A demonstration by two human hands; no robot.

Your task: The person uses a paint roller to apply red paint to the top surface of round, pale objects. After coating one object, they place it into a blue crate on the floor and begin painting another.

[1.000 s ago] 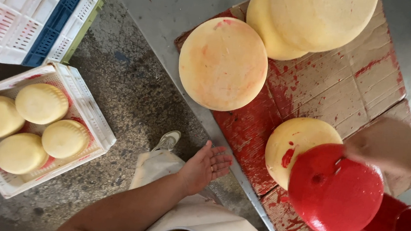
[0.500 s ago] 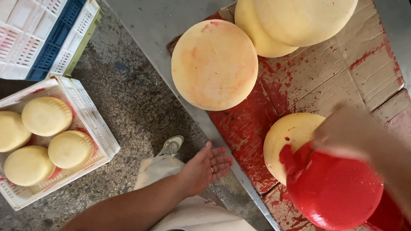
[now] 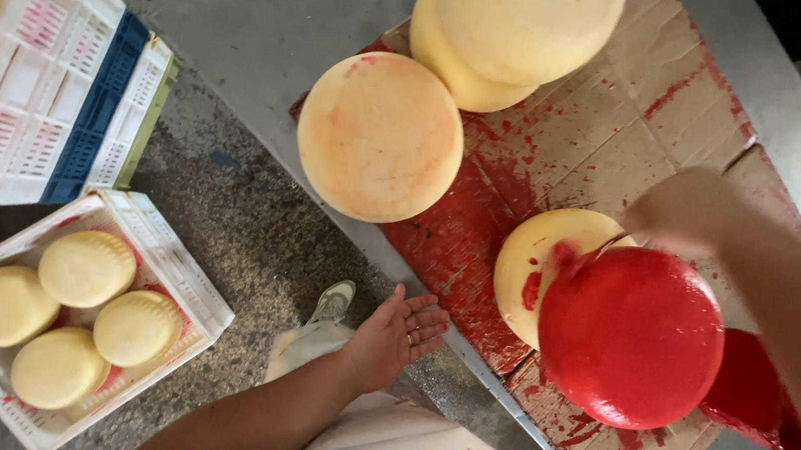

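Note:
My right hand [image 3: 691, 209] is blurred over the red-stained cardboard [image 3: 625, 129]. It is closed on a thin brush whose red tip [image 3: 566, 256] touches a yellow cheese wheel [image 3: 529, 262]. A wheel fully coated in red [image 3: 630, 335] rests partly on top of that yellow wheel. My left hand [image 3: 400, 333] hangs off the near edge of the table, palm up with fingers spread, holding nothing. A pale wheel with faint red smears [image 3: 380, 135] lies further left on the cardboard.
Two large yellow wheels [image 3: 517, 31] are stacked at the far edge of the steel table [image 3: 274, 17]. A red-coated pot [image 3: 747, 390] sits at right. On the floor are a white crate [image 3: 193, 293] with several wheels and stacked crates [image 3: 62, 75].
My right hand has moved from the right side up and leftwards over the yellow wheel, bringing the brush tip onto it. My left hand has stayed in place, open.

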